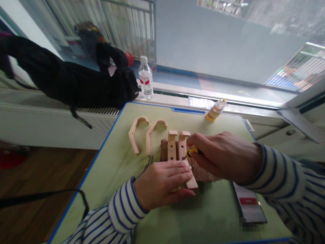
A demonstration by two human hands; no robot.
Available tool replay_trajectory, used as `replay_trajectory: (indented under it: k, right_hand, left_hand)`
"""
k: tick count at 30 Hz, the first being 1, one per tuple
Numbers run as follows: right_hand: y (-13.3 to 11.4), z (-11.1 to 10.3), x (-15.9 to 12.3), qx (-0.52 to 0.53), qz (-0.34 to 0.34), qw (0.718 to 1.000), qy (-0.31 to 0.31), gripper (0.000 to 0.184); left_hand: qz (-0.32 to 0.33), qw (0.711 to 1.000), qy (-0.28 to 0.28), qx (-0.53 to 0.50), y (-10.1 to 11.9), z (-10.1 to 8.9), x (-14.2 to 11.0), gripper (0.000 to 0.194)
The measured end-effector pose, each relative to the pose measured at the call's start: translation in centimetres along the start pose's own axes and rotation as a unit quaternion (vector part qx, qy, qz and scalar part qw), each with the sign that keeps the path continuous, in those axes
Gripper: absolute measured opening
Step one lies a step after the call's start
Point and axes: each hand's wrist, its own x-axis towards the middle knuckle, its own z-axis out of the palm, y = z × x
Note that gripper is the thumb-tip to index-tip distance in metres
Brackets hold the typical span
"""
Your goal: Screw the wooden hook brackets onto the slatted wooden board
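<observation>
My left hand (pixel 165 184) lies flat with its fingers stretched across the lower parts of two pale wooden hooks, pressing on them. The right one of these wooden hooks (pixel 182 146) and the left one (pixel 172 145) lie side by side over a brown slatted wooden board (pixel 203 172), with dark holes or screw heads along them. In my right hand (pixel 223 154), closed, is a short yellow-and-black screwdriver (pixel 191 152), pointed at the right hook's lower hole. Its tip is too small to make out. Two more curved wooden hooks (pixel 134 135) (pixel 150 137) lie to the left.
A light green table (pixel 114 162) with a blue edge holds everything. A phone (pixel 250 203) lies by my right sleeve. At the far edge are a bottle of amber liquid (pixel 216 110) and a water bottle (pixel 145 79) on the sill, beside a black bag (pixel 83 83).
</observation>
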Motion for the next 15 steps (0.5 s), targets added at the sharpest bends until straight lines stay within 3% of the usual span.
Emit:
replay_trajectory:
  k: [15]
  right_hand:
    - [0.0,-1.2,-0.1,-0.036,-0.041,0.998,-0.043,0.009]
  left_hand:
    - [-0.001,1.000,0.010,0.007,0.0,0.0,0.1,0.031]
